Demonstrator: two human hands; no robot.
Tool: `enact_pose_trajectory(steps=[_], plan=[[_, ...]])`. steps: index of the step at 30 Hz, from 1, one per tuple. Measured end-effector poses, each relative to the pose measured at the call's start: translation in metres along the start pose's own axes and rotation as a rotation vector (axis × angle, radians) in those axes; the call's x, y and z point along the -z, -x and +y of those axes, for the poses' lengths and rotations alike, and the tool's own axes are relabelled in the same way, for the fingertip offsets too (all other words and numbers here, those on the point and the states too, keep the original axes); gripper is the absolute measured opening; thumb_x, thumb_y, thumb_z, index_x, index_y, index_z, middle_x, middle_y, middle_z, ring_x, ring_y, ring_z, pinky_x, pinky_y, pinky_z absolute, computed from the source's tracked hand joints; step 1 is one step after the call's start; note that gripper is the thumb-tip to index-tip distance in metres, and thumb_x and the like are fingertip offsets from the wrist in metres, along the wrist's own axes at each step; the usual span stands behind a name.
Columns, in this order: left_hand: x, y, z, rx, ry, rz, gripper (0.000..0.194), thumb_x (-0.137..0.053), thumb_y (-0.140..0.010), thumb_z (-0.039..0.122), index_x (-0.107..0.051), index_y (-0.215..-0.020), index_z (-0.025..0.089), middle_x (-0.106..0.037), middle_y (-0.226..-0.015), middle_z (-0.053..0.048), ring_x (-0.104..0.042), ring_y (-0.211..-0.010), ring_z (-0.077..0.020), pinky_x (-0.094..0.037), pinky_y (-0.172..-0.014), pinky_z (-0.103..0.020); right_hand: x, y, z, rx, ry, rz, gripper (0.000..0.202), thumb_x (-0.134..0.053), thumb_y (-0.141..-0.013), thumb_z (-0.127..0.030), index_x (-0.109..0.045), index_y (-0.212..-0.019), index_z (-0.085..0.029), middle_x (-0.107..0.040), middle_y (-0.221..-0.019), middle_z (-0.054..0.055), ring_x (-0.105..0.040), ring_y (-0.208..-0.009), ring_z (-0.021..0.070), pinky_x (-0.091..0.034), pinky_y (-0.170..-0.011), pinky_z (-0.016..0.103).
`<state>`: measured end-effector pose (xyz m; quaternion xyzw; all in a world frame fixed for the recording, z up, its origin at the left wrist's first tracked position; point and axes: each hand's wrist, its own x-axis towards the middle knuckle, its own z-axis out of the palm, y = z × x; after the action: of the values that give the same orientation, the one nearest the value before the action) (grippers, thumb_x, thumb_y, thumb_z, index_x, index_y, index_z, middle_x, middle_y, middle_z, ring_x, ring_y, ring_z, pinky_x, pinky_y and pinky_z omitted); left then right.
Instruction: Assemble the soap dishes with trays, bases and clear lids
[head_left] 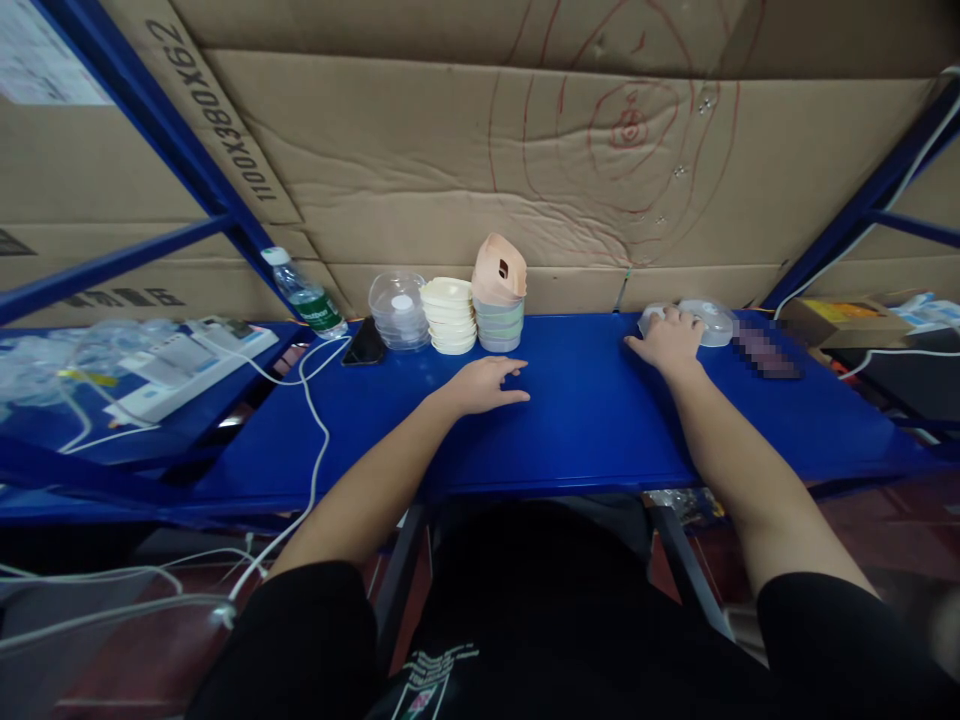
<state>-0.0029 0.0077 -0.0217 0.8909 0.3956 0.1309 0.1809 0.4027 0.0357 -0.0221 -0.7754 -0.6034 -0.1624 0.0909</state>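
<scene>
The left hand point(484, 387) holds nothing; its thumb and fingers stand apart over the table point(577, 420), nearer the person than the cream stack point(451, 318) and a little to its right. The right hand point(670, 340), well to the right of the cream stack, lies over clear tubs point(716, 325) with its fingers spread; it seems to touch them, but whether it grips one I cannot tell. Just right of the cream stack is the grey stack point(500, 335), with a peach tub point(499, 270) tilted on top, a dark opening showing in it; how many peach pieces are there is unclear. Just left of the cream stack is the clear stack point(400, 315). As for progress, the pieces in these three stacks look nested already and the stacks stand in a row, sorted by colour apart from the peach on the grey. The clear tubs under and beside the right hand are well apart from that row, so I judge them the part not joined to any stack; whether they belong there, the view does not say. Farther left of the cream stack, beyond the clear stack, lie a phone point(364, 342) and then a leaning bottle point(304, 295), with a white cable point(322, 440) running nearer the person. Farthest right of the cream stack, past the clear tubs, are a blurred-out thing point(765, 352) and a box point(847, 322).
</scene>
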Motion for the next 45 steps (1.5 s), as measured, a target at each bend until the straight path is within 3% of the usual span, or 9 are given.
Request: enact_pose_trajectory(steps=[6,13,18,24,32,36,40,43,45], plan=[[0.000,0.000,0.000,0.008,-0.006,-0.005,0.076,-0.078,-0.098,0.059,-0.064,-0.161,0.020,-0.078,-0.141,-0.013,-0.076,-0.107,-0.0253,-0.060,-0.103,-0.040,-0.008,-0.004,0.009,-0.037,-0.004,-0.007,0.082,-0.060,-0.100,-0.072,-0.067,-0.149,-0.007,-0.061,-0.158,0.035,-0.049,-0.149,0.0557,-0.021,-0.124,0.082],[0.001,0.000,0.001,0.007,0.004,-0.004,0.076,-0.079,-0.098,0.059,-0.064,-0.161,0.019,-0.078,-0.141,-0.014,-0.076,-0.107,-0.0256,-0.059,-0.103,-0.041,-0.009,-0.005,0.014,-0.023,-0.041,-0.022,0.086,-0.057,-0.100,-0.077,-0.065,-0.152,-0.009,-0.059,-0.160,0.035,-0.048,-0.151,0.0568,-0.020,-0.124,0.085],[0.001,0.001,0.001,0.009,-0.001,-0.004,0.076,-0.078,-0.098,0.061,-0.064,-0.160,0.020,-0.078,-0.140,-0.013,-0.076,-0.109,-0.0262,-0.059,-0.102,-0.041,-0.006,-0.003,0.009,-0.017,-0.056,-0.081,0.091,-0.062,-0.100,-0.069,-0.051,-0.167,-0.009,-0.045,-0.176,0.032,-0.041,-0.159,0.0568,-0.021,-0.128,0.082],[0.001,0.001,0.001,0.010,-0.007,-0.009,0.075,-0.079,-0.099,0.059,-0.064,-0.161,0.019,-0.078,-0.140,-0.014,-0.076,-0.109,-0.0257,-0.059,-0.102,-0.040,-0.011,-0.005,0.007,-0.012,-0.085,-0.151,0.098,-0.059,-0.101,-0.071,-0.036,-0.177,-0.013,-0.026,-0.187,0.030,-0.023,-0.171,0.0545,-0.014,-0.130,0.085],[-0.003,0.000,-0.004,-0.024,0.008,0.047,0.071,-0.081,-0.097,0.058,-0.067,-0.157,0.022,-0.080,-0.136,-0.011,-0.077,-0.105,-0.0243,-0.061,-0.099,-0.039,-0.018,-0.007,0.013,0.016,-0.117,-0.130,0.096,-0.056,-0.104,-0.069,-0.033,-0.178,-0.013,-0.025,-0.187,0.030,-0.018,-0.172,0.0545,-0.010,-0.130,0.087],[0.006,0.002,-0.008,-0.100,-0.002,0.233,0.058,-0.079,-0.099,0.050,-0.072,-0.150,0.024,-0.084,-0.125,-0.008,-0.077,-0.096,-0.0222,-0.062,-0.096,-0.039,-0.014,-0.005,0.009,0.019,-0.107,-0.120,0.095,-0.055,-0.105,-0.066,-0.031,-0.179,-0.011,-0.023,-0.188,0.029,-0.015,-0.174,0.0532,-0.011,-0.132,0.084],[0.032,0.006,-0.031,-0.132,-0.125,0.629,0.034,-0.072,-0.102,0.047,-0.082,-0.124,0.022,-0.084,-0.117,-0.011,-0.077,-0.109,-0.0287,-0.058,-0.108,-0.048,-0.010,-0.003,0.004,0.061,-0.153,-0.062,0.092,-0.057,-0.104,-0.065,-0.037,-0.177,-0.011,-0.026,-0.188,0.028,-0.017,-0.174,0.0525,-0.008,-0.133,0.083],[0.054,0.014,-0.059,0.063,-0.225,0.897,0.029,-0.070,-0.101,0.047,-0.082,-0.112,0.022,-0.081,-0.120,-0.014,-0.073,-0.121,-0.0350,-0.051,-0.116,-0.056,-0.011,-0.002,0.001,0.103,-0.192,-0.049,0.090,-0.058,-0.103,-0.066,-0.043,-0.174,-0.013,-0.028,-0.187,0.027,-0.019,-0.173,0.0532,-0.009,-0.133,0.083],[0.065,0.021,-0.076,0.255,-0.268,1.004,0.030,-0.072,-0.099,0.046,-0.081,-0.115,0.022,-0.076,-0.133,-0.016,-0.066,-0.133,-0.0397,-0.045,-0.121,-0.060,-0.013,-0.003,0.000,0.120,-0.202,-0.052,0.089,-0.059,-0.102,-0.067,-0.046,-0.173,-0.015,-0.028,-0.187,0.026,-0.020,-0.173,0.0532,-0.009,-0.133,0.083]])
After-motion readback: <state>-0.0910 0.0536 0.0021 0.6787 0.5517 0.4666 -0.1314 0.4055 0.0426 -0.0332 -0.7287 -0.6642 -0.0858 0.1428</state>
